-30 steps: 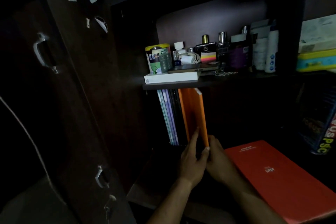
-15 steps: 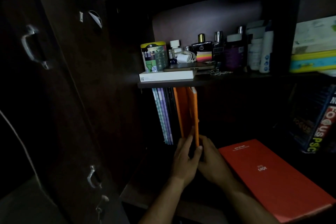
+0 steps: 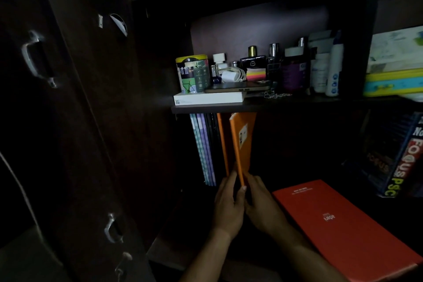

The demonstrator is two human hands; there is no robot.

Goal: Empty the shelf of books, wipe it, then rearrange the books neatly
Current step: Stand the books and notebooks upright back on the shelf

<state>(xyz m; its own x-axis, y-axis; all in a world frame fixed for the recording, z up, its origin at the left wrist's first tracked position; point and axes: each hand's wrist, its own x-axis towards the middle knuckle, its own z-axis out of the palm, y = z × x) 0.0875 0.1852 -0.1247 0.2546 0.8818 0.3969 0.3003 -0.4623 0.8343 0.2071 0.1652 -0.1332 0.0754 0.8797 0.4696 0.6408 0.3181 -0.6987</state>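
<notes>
Both hands hold the bottom of a thin orange book (image 3: 243, 142). The left hand (image 3: 229, 201) wraps its thumb and fingers around the book's near edge, and the right hand (image 3: 261, 201) grips it from the other side. The book stands up in the dark lower shelf (image 3: 164, 256), with its top leaning to the right. Just to its left stands another orange book (image 3: 222, 144), then a row of purple and green books (image 3: 203, 149). A big red book (image 3: 338, 224) lies flat to the right.
</notes>
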